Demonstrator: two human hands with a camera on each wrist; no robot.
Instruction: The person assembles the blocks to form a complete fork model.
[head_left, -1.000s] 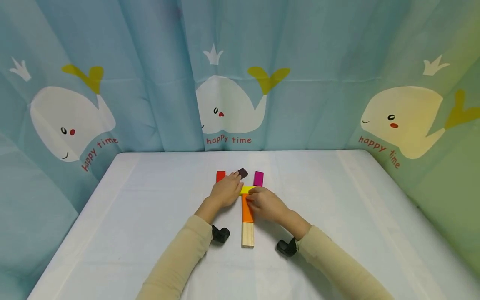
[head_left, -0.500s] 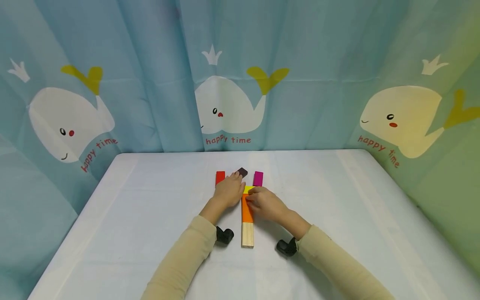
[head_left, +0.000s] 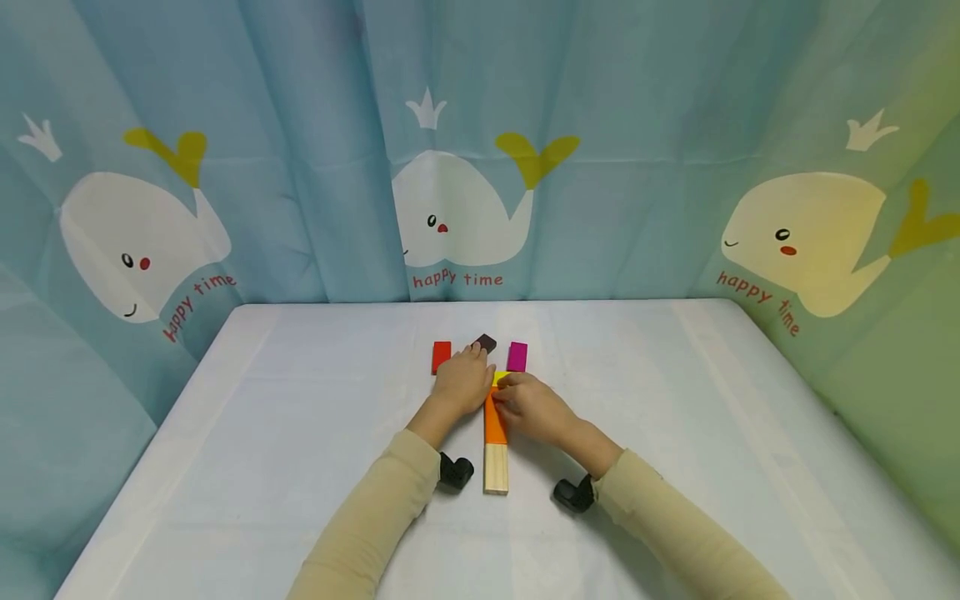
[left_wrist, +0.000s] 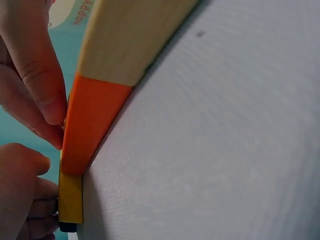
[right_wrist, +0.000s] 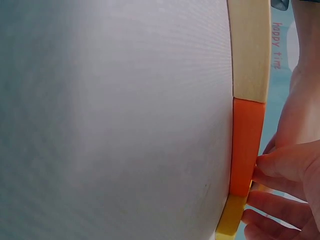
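Observation:
A row of wooden blocks lies along the middle of the white table: a natural wood block [head_left: 496, 469] nearest, then an orange block [head_left: 496, 427], then a yellow block [head_left: 500, 377] set crosswise at the far end. My left hand [head_left: 462, 383] covers the yellow block's left part, its fingertips reaching a dark brown block [head_left: 487, 342] lying askew. My right hand [head_left: 538, 410] rests its fingertips where orange and yellow meet. In the right wrist view the thumb [right_wrist: 275, 161] touches the orange block's upper edge, while the fingers [right_wrist: 280, 205] lie along the yellow one.
Behind the hands, a red block [head_left: 441, 354] stands off to the left and a magenta block [head_left: 517, 357] to the right. A blue curtain [head_left: 622, 225] with whale prints hangs past the table's [head_left: 330, 400] far edge.
My left hand has slid a little to the right, covering more of the yellow block and uncovering more of the red one. The right hand stays in place.

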